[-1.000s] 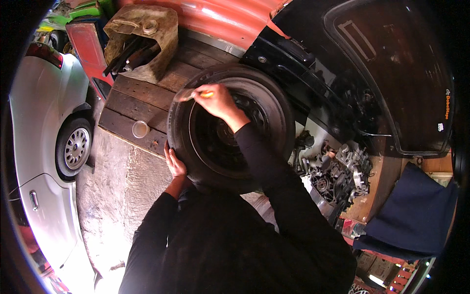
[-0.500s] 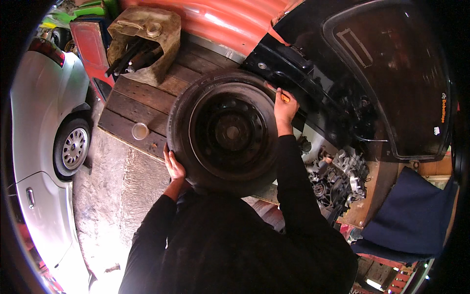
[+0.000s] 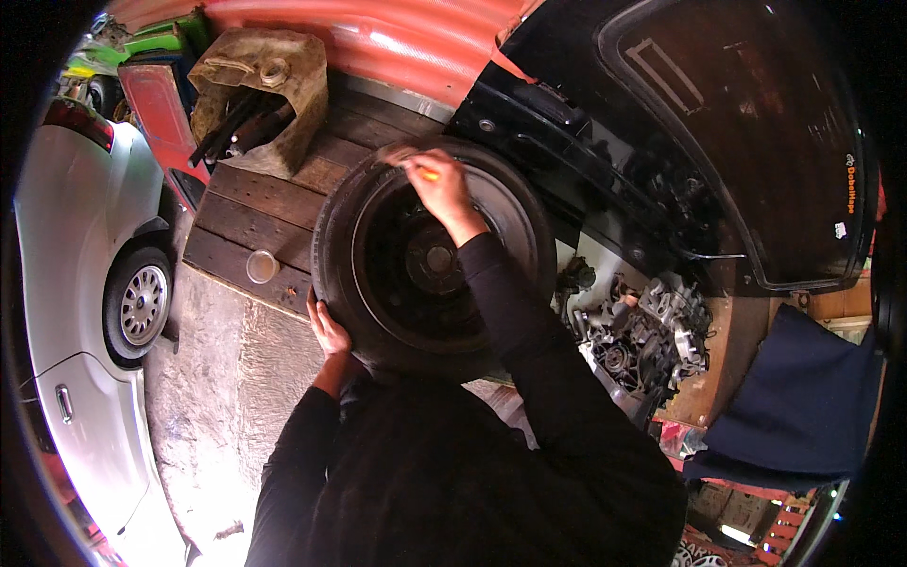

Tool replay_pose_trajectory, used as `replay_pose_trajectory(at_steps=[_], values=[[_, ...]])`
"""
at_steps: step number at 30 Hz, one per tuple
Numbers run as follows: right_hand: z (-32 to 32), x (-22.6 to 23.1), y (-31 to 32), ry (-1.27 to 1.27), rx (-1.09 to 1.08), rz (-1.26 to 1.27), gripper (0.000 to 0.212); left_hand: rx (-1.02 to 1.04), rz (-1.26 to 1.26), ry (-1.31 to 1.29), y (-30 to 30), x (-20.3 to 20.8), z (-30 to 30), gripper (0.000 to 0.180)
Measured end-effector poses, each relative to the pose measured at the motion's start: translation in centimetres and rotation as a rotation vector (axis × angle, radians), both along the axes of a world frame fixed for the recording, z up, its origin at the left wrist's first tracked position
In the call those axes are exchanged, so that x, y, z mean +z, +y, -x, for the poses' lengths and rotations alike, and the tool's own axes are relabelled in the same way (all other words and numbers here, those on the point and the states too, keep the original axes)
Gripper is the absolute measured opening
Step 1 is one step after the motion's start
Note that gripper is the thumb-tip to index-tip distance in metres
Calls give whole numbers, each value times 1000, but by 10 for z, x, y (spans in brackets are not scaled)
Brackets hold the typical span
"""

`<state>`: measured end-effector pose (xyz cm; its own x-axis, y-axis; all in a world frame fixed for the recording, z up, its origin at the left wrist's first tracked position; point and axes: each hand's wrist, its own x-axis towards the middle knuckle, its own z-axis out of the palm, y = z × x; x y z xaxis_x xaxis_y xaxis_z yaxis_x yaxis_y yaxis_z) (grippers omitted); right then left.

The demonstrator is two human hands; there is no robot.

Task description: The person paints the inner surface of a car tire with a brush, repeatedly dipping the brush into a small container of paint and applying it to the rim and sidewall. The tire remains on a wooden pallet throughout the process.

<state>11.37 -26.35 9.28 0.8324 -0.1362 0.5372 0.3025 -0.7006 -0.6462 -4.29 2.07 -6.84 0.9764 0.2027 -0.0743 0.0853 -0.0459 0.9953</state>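
Note:
A black tyre [image 3: 333,222] on a dark steel wheel rim [image 3: 364,283] lies on its side on a wooden bench [image 3: 283,198]. My left hand [image 3: 331,333] rests against the tyre's near left side, its fingers stretched out along the tread. Across the wheel reaches my right hand [image 3: 440,187], closed around the orange handle of a paintbrush [image 3: 401,153]. The brush's bristles are at the tyre's far sidewall, slightly blurred. A small clear cup [image 3: 263,266] with pale contents stands on the bench left of the tyre.
A cut-open jerrycan [image 3: 307,113] holding dark tubes stands at the bench's far end. Right of the wheel are a black car tailgate [image 3: 567,161] and a metal engine part [image 3: 642,331]. Dark blue cloth [image 3: 794,397] lies farther right. A silver car [image 3: 85,283] is parked at left.
My right hand has swept the brush leftward, from the tyre's right side to its far upper-left sidewall. My left hand has stayed against the tyre. The whole view has shifted slightly.

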Motion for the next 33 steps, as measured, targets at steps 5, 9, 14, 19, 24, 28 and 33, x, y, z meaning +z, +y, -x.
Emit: replay_pose_trajectory(at_steps=[5,9,14,19,24,28,33], values=[[41,16,-100,110,-399,59,24,-8,1,-15,0,2,-1,55],[93,16,-152,151,-725,127,27,-11,-1,-5,-1,4,0,55],[101,8,-154,113,-838,216,23,-11,37,-9,-2,4,-1,55],[41,9,-73,8,-472,-43,11,-18,-57,8,5,-4,1,55],[-1,6,-12,-55,-214,-37,16,-15,-94,-2,8,-16,1,56],[12,1,-50,5,-282,60,17,-21,-132,-29,17,-42,2,57],[97,18,-133,160,-525,66,20,-22,-135,12,14,-42,3,58]])
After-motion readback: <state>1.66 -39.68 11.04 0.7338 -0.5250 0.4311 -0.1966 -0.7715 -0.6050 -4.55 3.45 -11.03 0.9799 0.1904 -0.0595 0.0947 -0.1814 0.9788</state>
